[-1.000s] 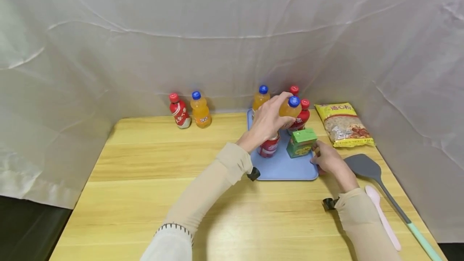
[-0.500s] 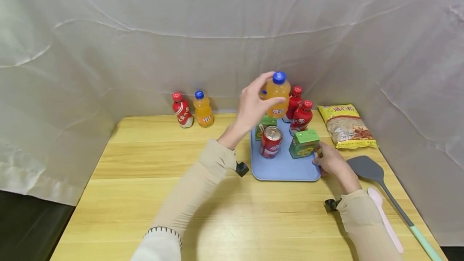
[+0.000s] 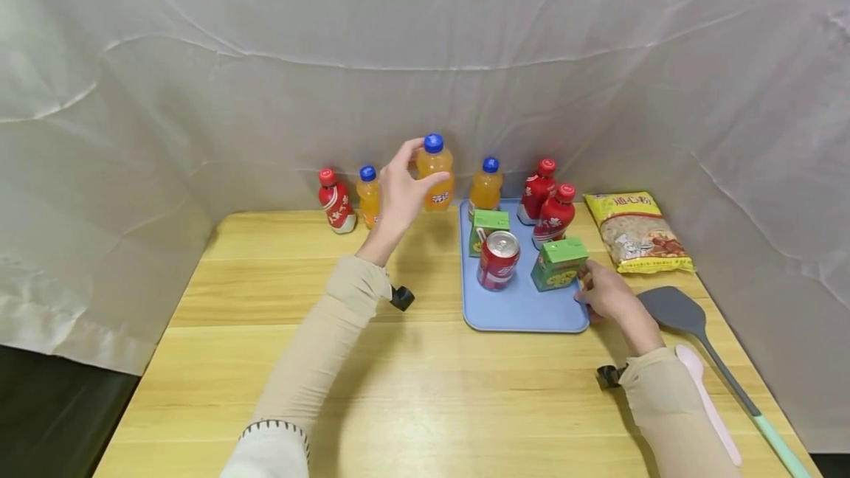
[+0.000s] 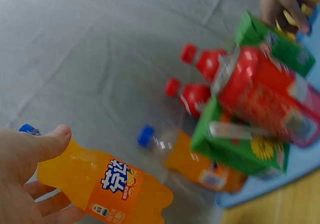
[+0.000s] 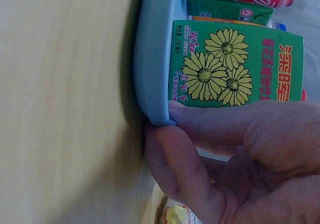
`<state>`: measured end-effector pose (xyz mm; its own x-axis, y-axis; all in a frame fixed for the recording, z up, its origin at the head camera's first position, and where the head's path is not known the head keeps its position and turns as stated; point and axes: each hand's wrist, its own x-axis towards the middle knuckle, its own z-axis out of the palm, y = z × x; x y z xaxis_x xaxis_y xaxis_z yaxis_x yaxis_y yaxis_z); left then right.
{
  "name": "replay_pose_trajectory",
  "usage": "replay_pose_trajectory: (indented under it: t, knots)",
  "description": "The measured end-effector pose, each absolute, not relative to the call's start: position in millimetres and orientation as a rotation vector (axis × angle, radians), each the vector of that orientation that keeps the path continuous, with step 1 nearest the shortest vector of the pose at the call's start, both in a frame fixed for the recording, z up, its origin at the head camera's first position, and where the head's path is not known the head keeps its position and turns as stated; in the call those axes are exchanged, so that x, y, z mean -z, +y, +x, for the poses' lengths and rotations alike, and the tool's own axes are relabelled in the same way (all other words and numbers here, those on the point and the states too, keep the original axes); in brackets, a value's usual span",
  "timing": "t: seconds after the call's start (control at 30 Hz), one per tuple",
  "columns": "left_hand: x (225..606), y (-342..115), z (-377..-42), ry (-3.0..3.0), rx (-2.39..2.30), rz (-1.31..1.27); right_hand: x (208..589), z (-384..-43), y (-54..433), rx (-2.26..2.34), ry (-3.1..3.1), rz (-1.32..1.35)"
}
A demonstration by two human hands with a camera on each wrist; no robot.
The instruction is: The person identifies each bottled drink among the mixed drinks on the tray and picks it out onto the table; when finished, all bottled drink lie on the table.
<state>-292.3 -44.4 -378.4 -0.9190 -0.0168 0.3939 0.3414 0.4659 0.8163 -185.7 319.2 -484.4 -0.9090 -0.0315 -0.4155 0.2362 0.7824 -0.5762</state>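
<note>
My left hand [image 3: 401,186] grips an orange soda bottle [image 3: 436,175] with a blue cap, raised above the table to the left of the blue tray [image 3: 524,316]. In the left wrist view the bottle [image 4: 115,184] lies between thumb and fingers. My right hand [image 3: 606,292] pinches the tray's right rim, thumb on top, beside a green drink carton [image 5: 220,66]. Standing on the tray are this carton, another green carton [image 3: 490,223], a red can [image 3: 499,264], two red bottles [image 3: 554,216] and an orange soda bottle [image 3: 485,186].
Left at the back stand a red bottle [image 3: 336,205] and an orange soda bottle [image 3: 368,194], partly behind my left hand. On the right lie a yellow pasta bag [image 3: 637,231], a grey spatula [image 3: 674,310] and a pink spoon [image 3: 707,404]. Grey cloth [image 3: 398,57] hangs behind the table.
My left hand has lifted the orange soda bottle from over the tray and carried it left, past the tray's edge. The right hand stays at the tray's rim.
</note>
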Motion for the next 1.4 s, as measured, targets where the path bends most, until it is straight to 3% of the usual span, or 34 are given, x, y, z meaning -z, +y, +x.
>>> replay_pose_trajectory:
  t: [0.77, 1.4]
  knots:
    - [449, -68, -327, -2.471, 1.443, -0.066, 485, -187, 315, 0.887, 2.576, 0.162]
    - [455, -67, -330, -2.558, 1.424, -0.089, 485, -186, 319, 0.901, 2.560, 0.174]
